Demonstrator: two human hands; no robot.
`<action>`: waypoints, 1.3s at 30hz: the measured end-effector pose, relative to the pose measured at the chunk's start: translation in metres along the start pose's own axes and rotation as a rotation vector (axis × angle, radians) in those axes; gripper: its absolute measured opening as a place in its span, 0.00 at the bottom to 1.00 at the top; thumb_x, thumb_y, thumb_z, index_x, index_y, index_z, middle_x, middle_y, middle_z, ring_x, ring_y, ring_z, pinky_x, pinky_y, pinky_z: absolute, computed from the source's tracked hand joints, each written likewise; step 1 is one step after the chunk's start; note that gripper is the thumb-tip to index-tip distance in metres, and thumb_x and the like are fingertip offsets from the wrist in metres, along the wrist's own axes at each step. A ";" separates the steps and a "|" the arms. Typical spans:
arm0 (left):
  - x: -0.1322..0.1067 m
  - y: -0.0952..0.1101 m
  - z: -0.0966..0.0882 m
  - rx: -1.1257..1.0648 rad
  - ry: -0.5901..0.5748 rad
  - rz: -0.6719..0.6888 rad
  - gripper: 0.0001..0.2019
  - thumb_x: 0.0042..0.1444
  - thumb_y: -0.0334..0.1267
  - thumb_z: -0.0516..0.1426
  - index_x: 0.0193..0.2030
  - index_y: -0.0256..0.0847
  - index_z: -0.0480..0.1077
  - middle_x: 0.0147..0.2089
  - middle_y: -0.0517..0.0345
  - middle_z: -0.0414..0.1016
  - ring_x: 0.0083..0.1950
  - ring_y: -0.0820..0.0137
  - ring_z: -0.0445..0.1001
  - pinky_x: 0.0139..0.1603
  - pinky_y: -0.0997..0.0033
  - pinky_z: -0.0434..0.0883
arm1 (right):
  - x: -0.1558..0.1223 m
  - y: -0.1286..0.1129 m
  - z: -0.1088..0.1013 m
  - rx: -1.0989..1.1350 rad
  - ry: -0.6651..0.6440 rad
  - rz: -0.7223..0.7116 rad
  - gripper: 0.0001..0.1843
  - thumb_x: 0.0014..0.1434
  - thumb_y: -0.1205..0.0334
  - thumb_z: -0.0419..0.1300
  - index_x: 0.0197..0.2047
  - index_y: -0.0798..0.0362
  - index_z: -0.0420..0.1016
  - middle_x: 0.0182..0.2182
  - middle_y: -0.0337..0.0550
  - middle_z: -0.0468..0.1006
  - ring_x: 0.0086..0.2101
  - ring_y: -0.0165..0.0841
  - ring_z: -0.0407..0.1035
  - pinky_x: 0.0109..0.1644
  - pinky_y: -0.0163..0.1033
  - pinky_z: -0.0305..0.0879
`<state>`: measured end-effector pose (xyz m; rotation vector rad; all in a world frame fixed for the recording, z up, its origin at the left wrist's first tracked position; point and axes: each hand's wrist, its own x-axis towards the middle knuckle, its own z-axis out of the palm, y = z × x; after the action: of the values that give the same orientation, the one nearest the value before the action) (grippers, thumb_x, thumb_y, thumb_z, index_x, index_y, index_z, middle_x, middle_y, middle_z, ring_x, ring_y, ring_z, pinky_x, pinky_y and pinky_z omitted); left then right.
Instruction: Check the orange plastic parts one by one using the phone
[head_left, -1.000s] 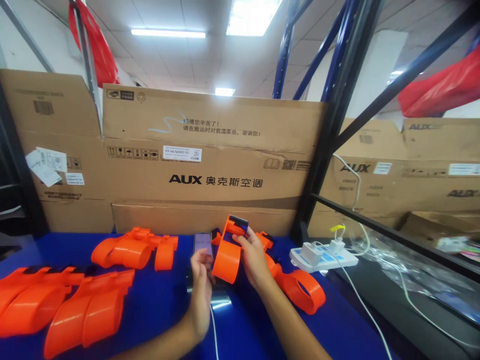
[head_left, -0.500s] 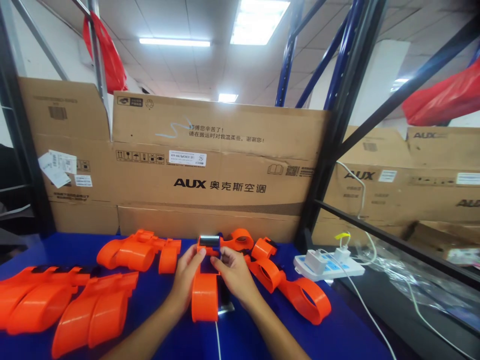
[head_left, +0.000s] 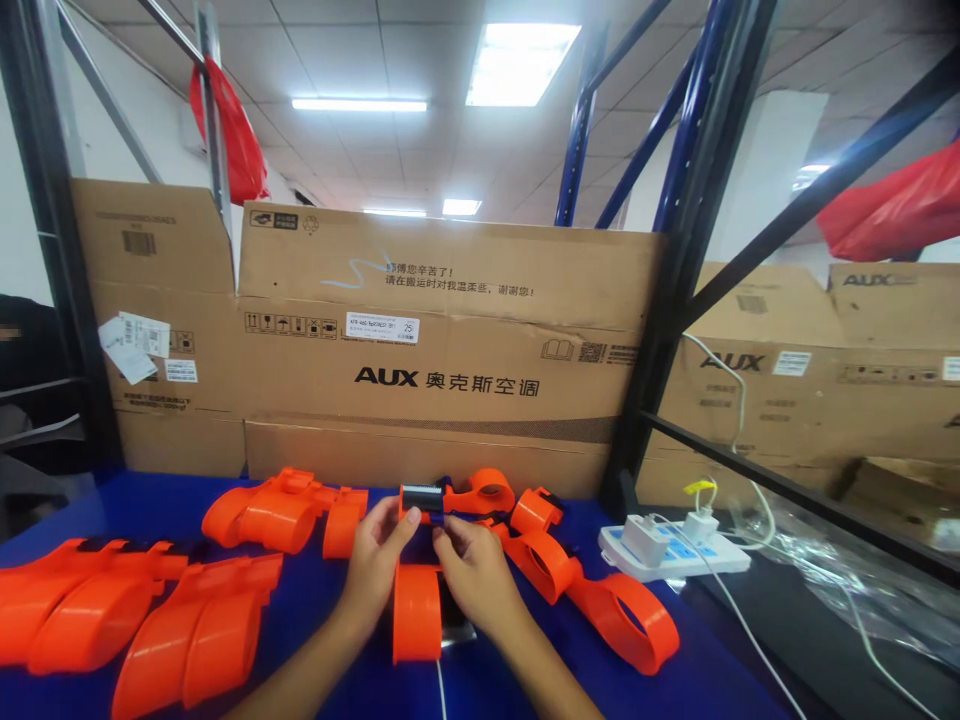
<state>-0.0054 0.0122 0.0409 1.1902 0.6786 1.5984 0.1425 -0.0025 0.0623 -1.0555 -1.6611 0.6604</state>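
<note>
An orange plastic holder lies flat on the blue table, over a phone whose dark edge shows at its right side. My left hand pinches the left side of the holder's black end piece. My right hand pinches the right side of the same end. Both hands have fingers closed on the part. A white cable runs from under the holder toward me.
Several more orange holders lie at the left and right. Large cardboard boxes wall off the back. A white power strip with chargers and cables sits at the right, beside a dark rack post.
A second ago my right hand held the orange holder upright while my left hand was on the phone. The holder now lies flat over the phone with both hands at its far end.
</note>
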 end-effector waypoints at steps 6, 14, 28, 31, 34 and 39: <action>-0.001 -0.002 -0.003 0.005 0.021 -0.024 0.18 0.56 0.53 0.67 0.43 0.40 0.79 0.42 0.51 0.82 0.46 0.60 0.77 0.50 0.64 0.71 | -0.003 0.000 0.000 -0.094 -0.007 -0.007 0.16 0.61 0.58 0.52 0.22 0.51 0.63 0.19 0.35 0.61 0.23 0.29 0.56 0.25 0.33 0.49; -0.004 0.004 0.000 -0.009 -0.030 -0.019 0.19 0.55 0.51 0.67 0.46 0.39 0.80 0.48 0.48 0.82 0.51 0.56 0.78 0.54 0.61 0.71 | -0.005 0.002 0.003 -0.122 0.004 0.011 0.18 0.59 0.58 0.52 0.19 0.50 0.57 0.17 0.33 0.58 0.21 0.28 0.52 0.24 0.34 0.46; 0.000 0.005 -0.005 0.022 -0.039 -0.040 0.19 0.53 0.51 0.68 0.44 0.39 0.81 0.45 0.48 0.83 0.48 0.57 0.78 0.51 0.63 0.71 | -0.006 0.002 0.005 -0.192 0.012 -0.008 0.17 0.57 0.61 0.51 0.18 0.50 0.53 0.18 0.33 0.55 0.21 0.28 0.51 0.25 0.35 0.43; -0.001 0.005 -0.005 0.019 -0.032 -0.052 0.19 0.52 0.52 0.69 0.43 0.39 0.81 0.43 0.49 0.83 0.46 0.58 0.78 0.49 0.63 0.72 | -0.006 0.001 0.005 -0.183 0.030 -0.017 0.18 0.57 0.62 0.51 0.18 0.50 0.52 0.17 0.33 0.54 0.21 0.28 0.51 0.25 0.35 0.43; -0.001 0.005 -0.005 0.009 -0.025 -0.056 0.19 0.52 0.52 0.69 0.43 0.39 0.81 0.42 0.50 0.83 0.45 0.59 0.78 0.48 0.64 0.72 | -0.006 0.000 0.005 -0.182 0.044 -0.024 0.18 0.57 0.62 0.51 0.18 0.50 0.52 0.17 0.33 0.53 0.21 0.28 0.50 0.25 0.35 0.43; -0.001 0.005 -0.004 -0.006 -0.026 -0.058 0.18 0.52 0.51 0.69 0.43 0.40 0.81 0.42 0.51 0.83 0.45 0.60 0.78 0.48 0.65 0.72 | -0.007 0.001 0.007 -0.183 0.073 -0.021 0.19 0.58 0.61 0.51 0.18 0.50 0.51 0.17 0.34 0.53 0.21 0.28 0.50 0.25 0.35 0.43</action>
<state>-0.0113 0.0103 0.0431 1.1748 0.6850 1.5338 0.1367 -0.0079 0.0557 -1.1765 -1.6904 0.4571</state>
